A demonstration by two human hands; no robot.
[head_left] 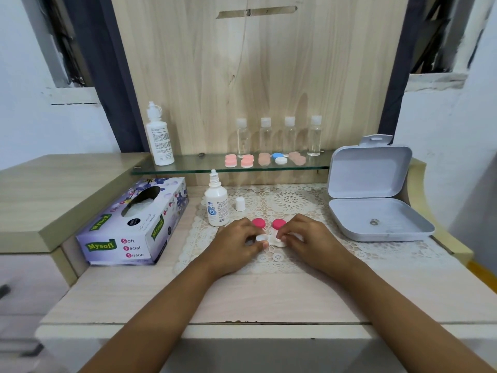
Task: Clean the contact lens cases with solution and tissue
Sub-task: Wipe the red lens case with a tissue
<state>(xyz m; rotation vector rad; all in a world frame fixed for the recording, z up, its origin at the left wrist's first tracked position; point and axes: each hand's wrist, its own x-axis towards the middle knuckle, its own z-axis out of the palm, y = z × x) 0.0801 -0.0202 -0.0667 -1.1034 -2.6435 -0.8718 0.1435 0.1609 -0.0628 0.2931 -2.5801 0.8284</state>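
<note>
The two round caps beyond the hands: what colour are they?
The caps are bright pink, seen in the head view.

Counts: 4 clear bottles (242, 138), 2 solution bottles (159, 138), 5 shelf lens cases (230, 160), 2 pink caps (258, 222), 1 tissue box (134, 224), 1 grey box (368, 173).

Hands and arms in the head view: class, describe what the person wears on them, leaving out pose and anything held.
Nothing is worn. The left forearm and right forearm are bare to the frame's edge, with no sleeve in view. The left hand and right hand are ungloved; no watch, bracelet or ring shows on the parts visible.
</note>
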